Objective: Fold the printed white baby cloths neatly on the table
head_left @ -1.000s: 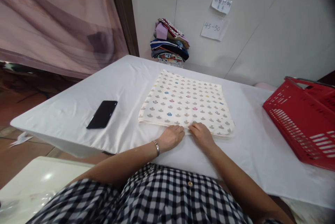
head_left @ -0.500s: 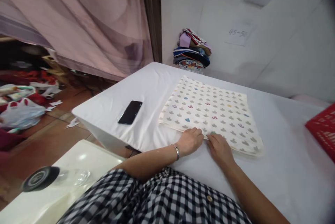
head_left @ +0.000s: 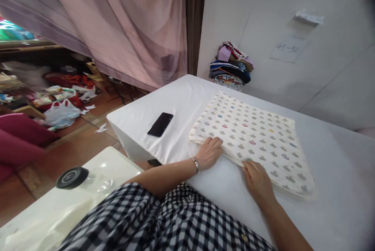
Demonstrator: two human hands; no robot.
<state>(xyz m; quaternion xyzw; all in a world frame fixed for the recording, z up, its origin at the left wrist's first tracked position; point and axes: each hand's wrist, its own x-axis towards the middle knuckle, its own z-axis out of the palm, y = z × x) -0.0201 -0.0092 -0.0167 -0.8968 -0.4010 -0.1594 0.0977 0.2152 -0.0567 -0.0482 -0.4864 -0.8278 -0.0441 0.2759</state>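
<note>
A folded white cloth [head_left: 263,135] printed with small grey shapes and a few coloured ones lies flat on a white-covered table [head_left: 181,98]. At the cloth's near edge, my left hand [head_left: 209,153] is closed on the layers, fingers curled over the top; its thumb is hidden. Farther right along the same edge, my right hand [head_left: 258,180] pinches the cloth between thumb and fingers. Between the two hands the edge is pulled taut and slightly raised, with its layers showing.
A black phone [head_left: 160,124] lies left of the cloth. A stack of folded fabrics [head_left: 230,67] stands behind the table. Lower left, a clear jar with a black lid [head_left: 72,177] lies on a white surface. A pink curtain [head_left: 140,20] hangs at the back left; a plastic bag [head_left: 62,113] sits on the floor.
My hands have moved apart along the cloth's near edge, the right one to the right and nearer me. The whole view has shifted, so everything appears farther right.
</note>
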